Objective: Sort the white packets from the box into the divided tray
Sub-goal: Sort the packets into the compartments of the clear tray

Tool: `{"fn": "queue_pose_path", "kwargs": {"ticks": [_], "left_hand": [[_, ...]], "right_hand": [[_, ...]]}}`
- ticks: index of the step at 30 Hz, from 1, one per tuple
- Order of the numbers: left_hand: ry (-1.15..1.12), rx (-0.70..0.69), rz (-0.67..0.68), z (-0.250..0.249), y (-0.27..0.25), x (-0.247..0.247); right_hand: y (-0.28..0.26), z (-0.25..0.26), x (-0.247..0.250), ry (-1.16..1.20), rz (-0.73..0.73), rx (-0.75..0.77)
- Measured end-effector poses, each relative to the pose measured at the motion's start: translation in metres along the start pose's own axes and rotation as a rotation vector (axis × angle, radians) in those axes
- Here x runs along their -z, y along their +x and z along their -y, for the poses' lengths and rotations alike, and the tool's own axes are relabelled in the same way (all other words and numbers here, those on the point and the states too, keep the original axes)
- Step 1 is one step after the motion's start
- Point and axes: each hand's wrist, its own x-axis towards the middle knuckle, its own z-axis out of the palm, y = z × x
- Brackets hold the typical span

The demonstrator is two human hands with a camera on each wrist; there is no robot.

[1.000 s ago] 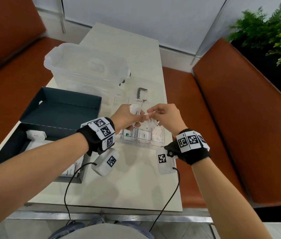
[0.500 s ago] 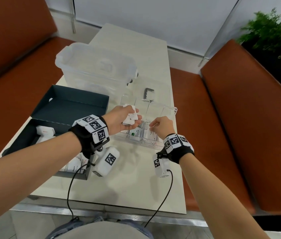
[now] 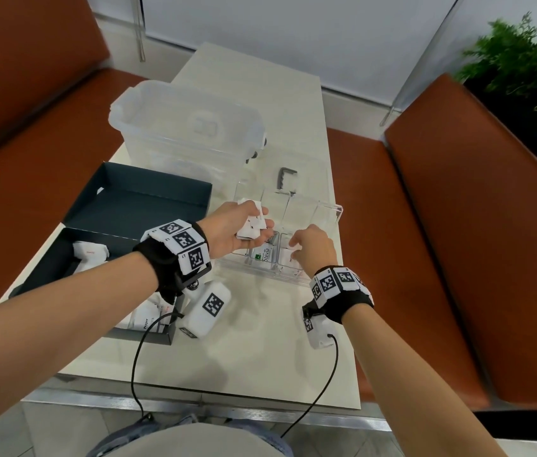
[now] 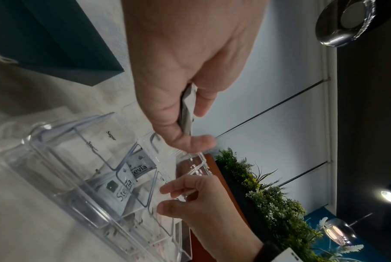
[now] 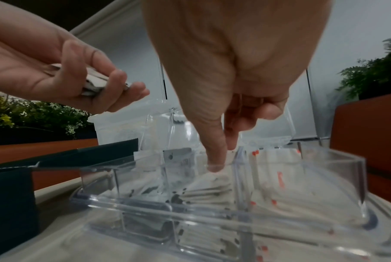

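Right hand (image 3: 314, 246), moved down from the left hand (image 3: 231, 229) (gripping a packet stack (image 3: 252, 222)), is pressing a packet into the divided tray (image 3: 333, 213), fingers extended, one more sorted

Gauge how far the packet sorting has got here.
Partway. The clear divided tray already holds Stevia packets and others. The left hand holds a small stack of white packets; the right hand reaches into a compartment. More packets remain in the dark box.
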Motion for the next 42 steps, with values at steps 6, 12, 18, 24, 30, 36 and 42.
{"fn": "queue_pose_path", "kwargs": {"ticks": [6, 12, 18, 24, 30, 36, 42], "left_hand": [[-0.124, 0.049, 0.059, 0.0, 0.0, -0.001], [-0.104, 0.031, 0.107, 0.0, 0.001, -0.002], [0.043, -0.029, 0.047, 0.004, 0.008, -0.001], [0.262, -0.14, 0.071, 0.009, 0.012, -0.005], [0.297, -0.142, 0.049, 0.014, 0.013, -0.002], [0.271, -0.122, 0.011, 0.013, 0.015, 0.009], [0.265, -0.122, -0.001, 0.011, 0.014, 0.012]], "right_hand": [[-0.003, 0.003, -0.001, -0.126, 0.075, 0.006], [-0.005, 0.001, 0.005, -0.041, 0.0, 0.016], [-0.013, 0.004, 0.037, 0.531, -0.236, 0.031], [-0.019, 0.012, 0.054, 0.805, -0.136, 0.032], [-0.01, -0.001, 0.054, 0.805, -0.125, -0.017], [0.003, -0.013, 0.038, 0.573, -0.04, -0.124], [0.009, -0.008, 0.024, 0.423, 0.043, -0.11]]}}
